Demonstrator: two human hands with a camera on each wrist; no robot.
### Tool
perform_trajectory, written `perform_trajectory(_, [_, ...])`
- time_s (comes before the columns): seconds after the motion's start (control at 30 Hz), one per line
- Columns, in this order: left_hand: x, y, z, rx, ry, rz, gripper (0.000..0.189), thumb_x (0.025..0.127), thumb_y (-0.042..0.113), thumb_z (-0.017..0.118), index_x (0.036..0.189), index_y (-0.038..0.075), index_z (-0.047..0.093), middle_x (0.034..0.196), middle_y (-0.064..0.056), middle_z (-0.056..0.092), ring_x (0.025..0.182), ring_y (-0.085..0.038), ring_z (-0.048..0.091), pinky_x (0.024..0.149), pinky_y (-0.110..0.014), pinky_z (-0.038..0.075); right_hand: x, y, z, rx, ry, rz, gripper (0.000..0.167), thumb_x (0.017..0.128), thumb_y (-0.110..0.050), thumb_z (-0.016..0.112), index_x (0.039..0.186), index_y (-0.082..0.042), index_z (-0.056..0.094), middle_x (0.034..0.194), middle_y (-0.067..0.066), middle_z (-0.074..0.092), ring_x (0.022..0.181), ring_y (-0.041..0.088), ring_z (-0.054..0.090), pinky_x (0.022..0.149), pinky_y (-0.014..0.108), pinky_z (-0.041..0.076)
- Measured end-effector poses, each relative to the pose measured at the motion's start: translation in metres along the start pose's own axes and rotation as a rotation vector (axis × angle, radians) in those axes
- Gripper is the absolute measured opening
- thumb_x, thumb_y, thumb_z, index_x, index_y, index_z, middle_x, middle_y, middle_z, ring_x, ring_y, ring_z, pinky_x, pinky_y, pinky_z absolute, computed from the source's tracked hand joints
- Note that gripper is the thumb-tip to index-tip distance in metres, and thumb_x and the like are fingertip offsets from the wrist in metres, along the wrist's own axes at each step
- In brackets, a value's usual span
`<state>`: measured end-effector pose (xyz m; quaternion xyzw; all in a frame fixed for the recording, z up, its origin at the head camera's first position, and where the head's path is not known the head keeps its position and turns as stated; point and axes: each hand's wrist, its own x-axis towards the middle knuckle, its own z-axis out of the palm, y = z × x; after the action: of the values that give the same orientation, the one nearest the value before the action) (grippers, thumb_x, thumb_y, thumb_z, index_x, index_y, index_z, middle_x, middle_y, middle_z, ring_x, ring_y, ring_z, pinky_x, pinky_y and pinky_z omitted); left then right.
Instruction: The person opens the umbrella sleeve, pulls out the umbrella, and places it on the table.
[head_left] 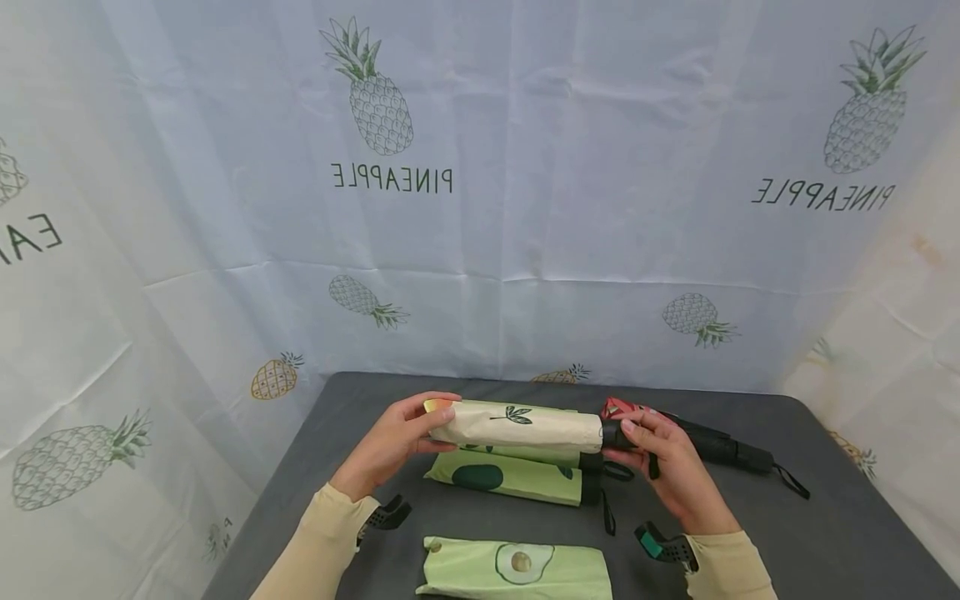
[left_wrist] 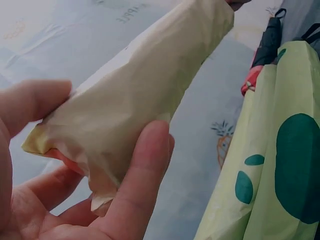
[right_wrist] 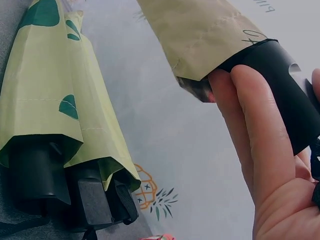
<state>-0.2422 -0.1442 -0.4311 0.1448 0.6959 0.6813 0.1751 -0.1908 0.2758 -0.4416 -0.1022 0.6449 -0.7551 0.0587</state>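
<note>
A folded umbrella in a cream sleeve [head_left: 558, 429] with a dark leaf print is held level above the table by both hands. My left hand [head_left: 393, 437] grips the sleeve's far left end, thumb and fingers on opposite sides of the cloth [left_wrist: 135, 82]. At the other end, my right hand [head_left: 675, 471] holds the black handle [right_wrist: 272, 87], which sticks out of the sleeve. Just below it lie two umbrellas in green sleeves, the nearer green umbrella [head_left: 528, 483] showing a dark oval print. The farther one is partly hidden behind the cream sleeve.
To the right lies a red and black folded umbrella [head_left: 727, 450] with a wrist strap. A green sleeve with an avocado print [head_left: 566, 575] lies at the table's front. A pineapple-print curtain [head_left: 525, 225] hangs behind the dark grey table [head_left: 840, 492].
</note>
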Motion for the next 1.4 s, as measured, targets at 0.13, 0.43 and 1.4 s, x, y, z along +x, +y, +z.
perform_trajectory(0.13, [-0.001,0.002,0.0,0.018,0.023,0.011,0.057,0.105,0.03,0.075,0.154,0.005,0.057,0.143,-0.02,0.059,0.12,-0.028,0.067,0.103,-0.049,0.065,0.0,0.0,0.0,0.0,-0.005,-0.023,0.02,0.117,-0.015,0.049,0.124,-0.012,0.067,0.134,-0.003,0.058,0.112,0.011,0.075,0.099,0.032,0.066])
perform_trajectory(0.43, [-0.005,0.007,-0.003,0.038,0.034,0.048,0.058,0.104,0.025,0.076,0.155,0.006,0.056,0.142,-0.017,0.061,0.119,-0.027,0.068,0.102,-0.047,0.066,-0.003,-0.004,-0.002,0.045,-0.004,-0.043,0.021,0.117,-0.013,0.048,0.121,-0.01,0.068,0.134,-0.004,0.061,0.114,0.011,0.076,0.1,0.031,0.065])
perform_trajectory(1.4, [-0.01,0.013,-0.013,0.016,0.053,0.035,0.057,0.103,0.025,0.077,0.154,0.008,0.058,0.14,-0.016,0.061,0.118,-0.027,0.069,0.1,-0.042,0.066,-0.006,-0.006,-0.02,0.063,0.022,-0.035,0.026,0.118,-0.015,0.047,0.126,-0.019,0.071,0.129,-0.006,0.065,0.113,0.009,0.077,0.101,0.028,0.064])
